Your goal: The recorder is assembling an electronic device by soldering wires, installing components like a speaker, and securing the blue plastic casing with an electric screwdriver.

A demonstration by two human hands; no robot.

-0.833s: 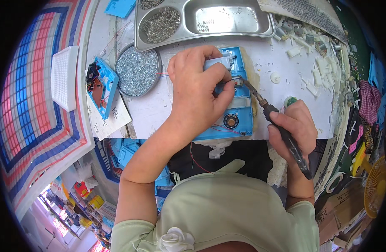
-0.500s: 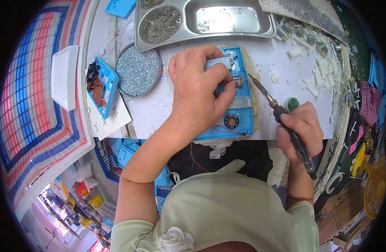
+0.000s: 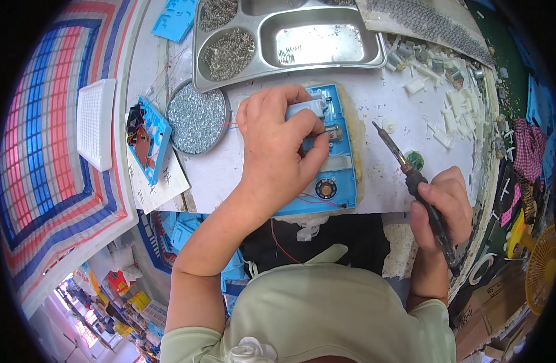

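A blue plastic casing [image 3: 343,175] lies open on the worktable, with a round speaker [image 3: 325,189], pale plastic parts and thin wires inside. My left hand [image 3: 278,136] rests over its upper left part. The thumb and fingers are pinched together near a small metal part [image 3: 333,132]; what lies between them is hidden. In my right hand [image 3: 442,209] is a soldering iron [image 3: 424,192] with a black handle, gripped like a pen. Its tip points up and left, just right of the casing and apart from it.
A steel compartment tray [image 3: 375,57] with springs stands behind. Left are a round dish of small screws [image 3: 197,115], a second wired blue casing [image 3: 159,158] and a white grid tray [image 3: 97,124]. White plastic pieces [image 3: 462,112] lie far right, near a small green round item [image 3: 415,160].
The soldering iron's tip has moved right, away from the casing's edge. My left hand keeps its place on the casing. The whole view has shifted slightly, so the table's things appear lower.
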